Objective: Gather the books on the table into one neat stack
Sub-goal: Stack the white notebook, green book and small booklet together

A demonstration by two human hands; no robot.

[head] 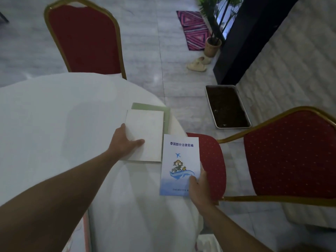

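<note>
- My left hand (127,142) lies spread flat on the white book (145,135), pinning it where it sits on the green book (167,117) near the worktop (54,115) edge.
- My right hand (197,186) pinches the blue booklet (180,160) at its lower right corner, thumb on the cover, just beside the pile.
- The booklet looks thin, light and floppy; I judge it better held along the spine.
- Glossy covers may slide, so I would square the edges while pressing down.
- On the floor, a tray (208,99) holds dark soil, and a pot (211,47) holds a plant.
</note>
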